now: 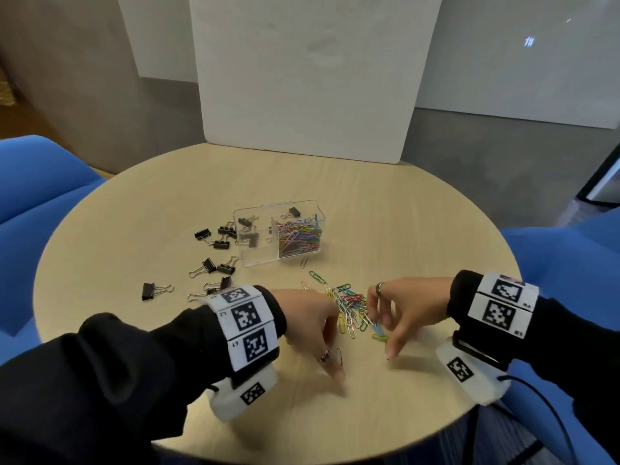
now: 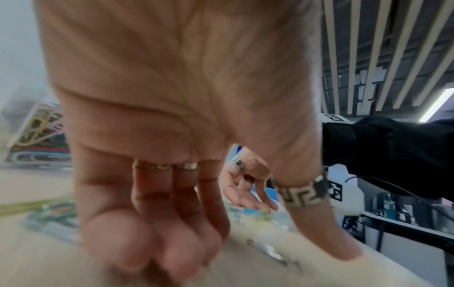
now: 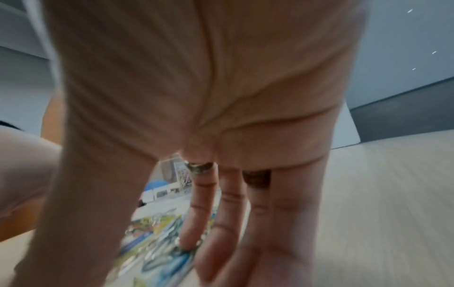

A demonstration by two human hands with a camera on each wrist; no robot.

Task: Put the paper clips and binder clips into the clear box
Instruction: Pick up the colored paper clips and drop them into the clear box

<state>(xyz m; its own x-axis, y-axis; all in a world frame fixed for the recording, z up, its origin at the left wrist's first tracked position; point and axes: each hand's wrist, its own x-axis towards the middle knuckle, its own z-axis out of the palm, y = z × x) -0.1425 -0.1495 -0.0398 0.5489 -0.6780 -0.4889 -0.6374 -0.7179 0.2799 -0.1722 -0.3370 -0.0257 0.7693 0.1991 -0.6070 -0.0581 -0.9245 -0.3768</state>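
Note:
The clear box point(image 1: 260, 250) stands mid-table with two compartments: a few binder clips in the left one, a heap of coloured paper clips point(image 1: 300, 234) in the right one. Black binder clips point(image 1: 221, 244) lie scattered to its left. A loose pile of coloured paper clips point(image 1: 350, 305) lies near the front edge between my hands. My left hand point(image 1: 330, 333) rests its bent fingers on the pile's left side and holds nothing I can see. My right hand point(image 1: 385, 325) spreads straight fingers point(image 3: 196, 223) onto the pile's point(image 3: 157, 242) right side. A single silver clip point(image 1: 339, 356) lies by my left thumb.
The round wooden table point(image 1: 402, 229) has bare surface to the right and behind the box. A white board point(image 1: 302, 78) stands upright at the far edge. Blue chairs point(image 1: 40, 182) point(image 1: 570, 253) flank the table. A stray clip point(image 1: 304, 262) lies just in front of the box.

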